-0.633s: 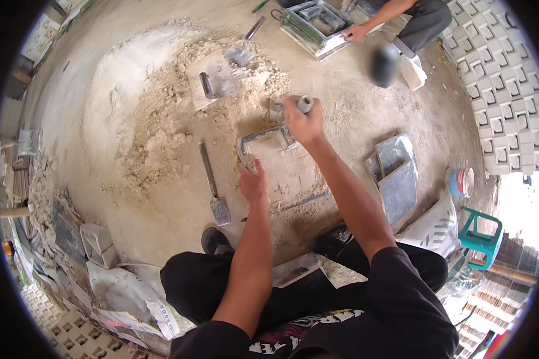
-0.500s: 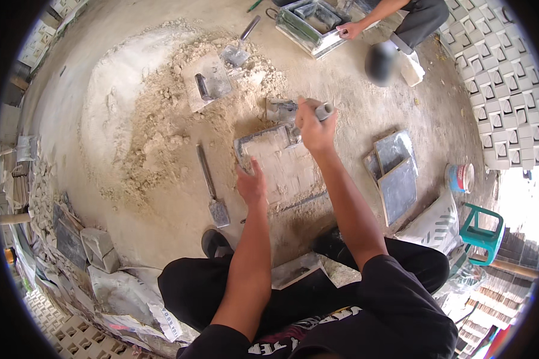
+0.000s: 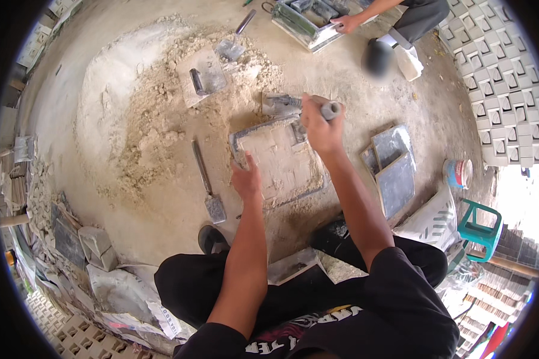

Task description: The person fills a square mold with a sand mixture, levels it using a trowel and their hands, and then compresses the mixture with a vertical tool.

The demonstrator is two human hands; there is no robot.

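In front of me on the ground lies a shallow rectangular mould (image 3: 233,143) with a dark rim, filled with pale, damp-looking mortar (image 3: 278,161). My right hand (image 3: 323,128) is closed round the thick grey handle of a trowel (image 3: 331,109). Its blade is mostly hidden by the hand, near the mould's far right corner. Against the mould's left edge rests my left hand (image 3: 247,178), thumb and fingers apart. A flat dusty block-like tool (image 3: 274,105) lies just beyond the far rim. Left of the mould is a small long-handled metal spatula (image 3: 214,208).
Loose sandy powder (image 3: 150,113) is heaped at far left, with a handled float (image 3: 200,78) and small shovel (image 3: 230,49) on it. A co-worker's hand (image 3: 346,24) touches a metal box (image 3: 305,27). Dark boxes (image 3: 395,179), a bucket (image 3: 458,173) and green stool (image 3: 482,230) stand right.
My right hand, with the trowel, has shifted slightly right relative to the mould. The left hand stays at the left edge. The whole view has shifted a little.
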